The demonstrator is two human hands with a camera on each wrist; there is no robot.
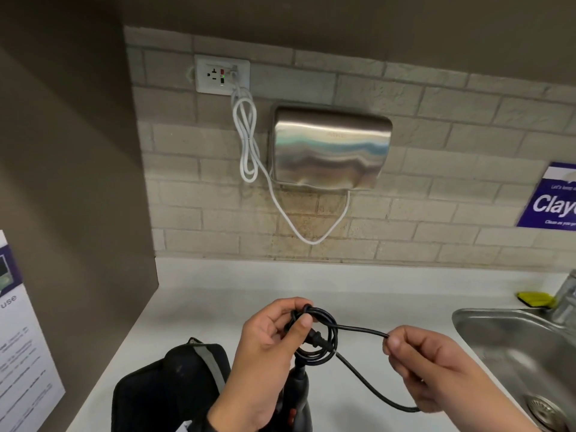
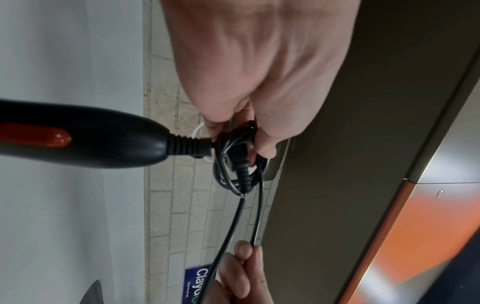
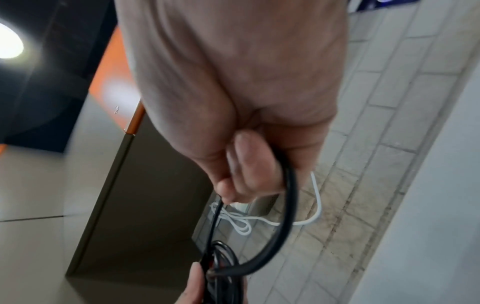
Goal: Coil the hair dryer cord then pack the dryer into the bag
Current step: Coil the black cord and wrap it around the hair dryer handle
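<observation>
Left hand pinching coiled cord, right hand gripping 1 loose loop — dryer seemingly hanging below

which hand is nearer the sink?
Right. The right hand pinches the cord just beside the sink; the left hand grips the coil farther off, over the bag.

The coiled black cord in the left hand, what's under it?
Under the coiled black cord the black hair dryer handle hangs above the white counter. The left hand hides the dryer's body.
</observation>
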